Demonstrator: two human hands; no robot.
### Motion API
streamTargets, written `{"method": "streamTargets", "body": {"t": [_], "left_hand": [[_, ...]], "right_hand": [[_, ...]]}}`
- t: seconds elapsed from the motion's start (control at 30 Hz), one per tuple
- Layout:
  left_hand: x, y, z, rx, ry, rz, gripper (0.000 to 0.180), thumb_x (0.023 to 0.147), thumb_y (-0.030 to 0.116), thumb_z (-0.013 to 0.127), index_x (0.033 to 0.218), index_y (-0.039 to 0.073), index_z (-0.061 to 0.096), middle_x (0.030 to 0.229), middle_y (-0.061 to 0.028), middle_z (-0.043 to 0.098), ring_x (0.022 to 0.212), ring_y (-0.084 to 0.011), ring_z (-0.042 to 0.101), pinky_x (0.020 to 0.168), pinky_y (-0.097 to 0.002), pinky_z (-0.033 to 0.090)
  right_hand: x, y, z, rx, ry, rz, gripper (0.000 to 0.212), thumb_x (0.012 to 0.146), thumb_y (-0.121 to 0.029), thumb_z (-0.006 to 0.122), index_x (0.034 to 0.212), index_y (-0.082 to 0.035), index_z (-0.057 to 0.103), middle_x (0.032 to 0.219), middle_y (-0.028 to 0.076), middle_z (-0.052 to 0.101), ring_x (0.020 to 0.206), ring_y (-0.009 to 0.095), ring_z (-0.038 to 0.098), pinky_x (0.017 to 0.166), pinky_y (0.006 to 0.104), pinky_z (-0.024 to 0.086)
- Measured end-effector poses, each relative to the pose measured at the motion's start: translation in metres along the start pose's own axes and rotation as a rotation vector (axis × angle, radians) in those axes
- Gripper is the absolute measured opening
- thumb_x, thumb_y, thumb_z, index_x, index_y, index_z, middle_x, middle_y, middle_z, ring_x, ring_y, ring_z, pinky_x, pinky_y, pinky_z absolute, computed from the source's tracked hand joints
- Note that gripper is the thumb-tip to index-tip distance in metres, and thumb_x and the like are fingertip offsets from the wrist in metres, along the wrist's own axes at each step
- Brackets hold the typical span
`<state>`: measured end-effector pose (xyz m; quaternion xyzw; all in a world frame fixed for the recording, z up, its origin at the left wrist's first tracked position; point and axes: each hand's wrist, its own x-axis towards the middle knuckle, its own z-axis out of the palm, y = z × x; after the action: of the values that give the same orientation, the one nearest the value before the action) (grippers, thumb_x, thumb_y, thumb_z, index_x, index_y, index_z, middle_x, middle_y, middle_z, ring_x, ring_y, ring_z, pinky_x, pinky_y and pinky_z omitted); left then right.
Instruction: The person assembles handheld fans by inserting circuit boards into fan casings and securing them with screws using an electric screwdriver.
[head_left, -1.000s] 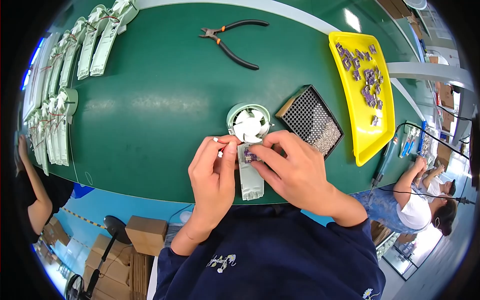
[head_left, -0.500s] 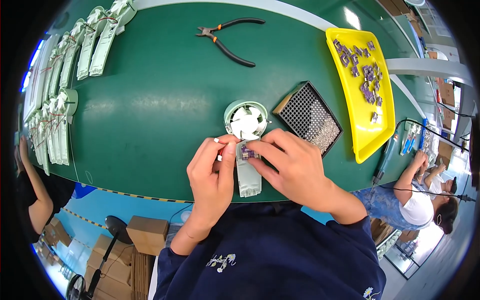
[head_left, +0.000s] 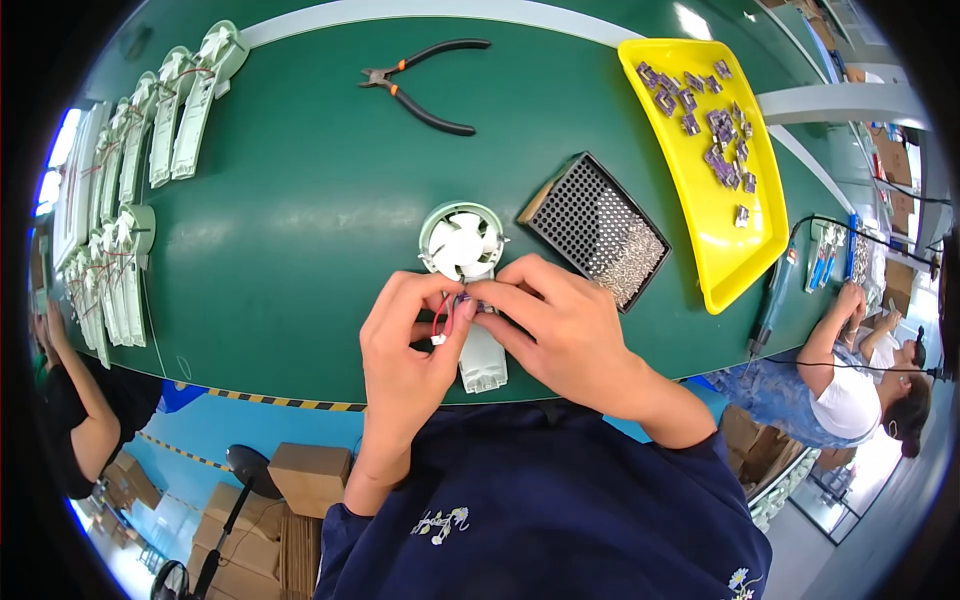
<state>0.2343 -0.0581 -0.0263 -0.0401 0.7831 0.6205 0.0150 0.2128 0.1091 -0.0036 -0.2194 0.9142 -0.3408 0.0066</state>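
Observation:
A pale green handheld-fan shell (head_left: 485, 365) lies on the green table in front of me, handle toward my body. White fan blades (head_left: 463, 240) sit in its round head. My left hand (head_left: 410, 340) pinches red and black wires (head_left: 440, 312) at the top of the handle, and a small white connector (head_left: 438, 340) hangs below the fingers. Closed at the same spot, my right hand (head_left: 565, 325) has thumb and forefinger on a small purple circuit board (head_left: 482, 306). Fingertips of both hands nearly meet there and hide most of the board.
A black perforated tray of small screws (head_left: 605, 225) and a yellow tray of purple boards (head_left: 705, 255) stand right. Cutting pliers (head_left: 415, 88) lie beyond the fan. Several fan shells (head_left: 190, 130) line the left. An electric screwdriver (head_left: 775, 300) and co-workers flank me.
Both hands have drawn together over the handle's top, covering more of the board. The wires and connector now hang lower beside my left thumb. The whole view has shifted slightly.

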Motion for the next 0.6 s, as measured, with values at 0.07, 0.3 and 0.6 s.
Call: {"method": "streamTargets", "body": {"t": [0.07,0.3,0.6], "left_hand": [[0.001,0.002,0.001,0.01,-0.004,-0.001,0.018,0.081,-0.004,0.073,0.096,0.001,0.064,0.082,-0.0043,0.053,0.069,-0.0102,0.055,0.056,-0.0225,0.053],[0.001,0.002,0.004,-0.02,0.026,-0.022,0.015,0.08,-0.005,0.073,0.091,0.001,0.065,0.079,-0.0031,0.052,0.069,-0.0088,0.053,0.054,-0.0203,0.049],[0.001,-0.001,-0.002,0.011,-0.024,-0.049,0.013,0.081,-0.003,0.073,0.088,0.001,0.064,0.079,-0.0016,0.051,0.07,-0.0082,0.051,0.055,-0.0203,0.048]], "right_hand": [[-0.003,-0.005,-0.006,0.007,0.024,0.028,0.029,0.072,-0.01,0.08,0.1,-0.01,0.071,0.081,0.002,0.06,0.068,0.017,0.061,0.055,0.0287,0.049],[-0.115,0.105,-0.12,-0.393,0.926,0.603,0.047,0.096,-0.026,0.063,0.135,-0.001,0.052,0.119,0.014,0.059,0.102,0.023,0.06,0.089,0.0323,0.047],[-0.205,0.223,-0.171,-0.627,0.504,0.958,0.065,0.094,-0.04,0.062,0.137,0.006,0.043,0.115,0.026,0.06,0.108,0.041,0.058,0.093,0.0419,0.046]]}}
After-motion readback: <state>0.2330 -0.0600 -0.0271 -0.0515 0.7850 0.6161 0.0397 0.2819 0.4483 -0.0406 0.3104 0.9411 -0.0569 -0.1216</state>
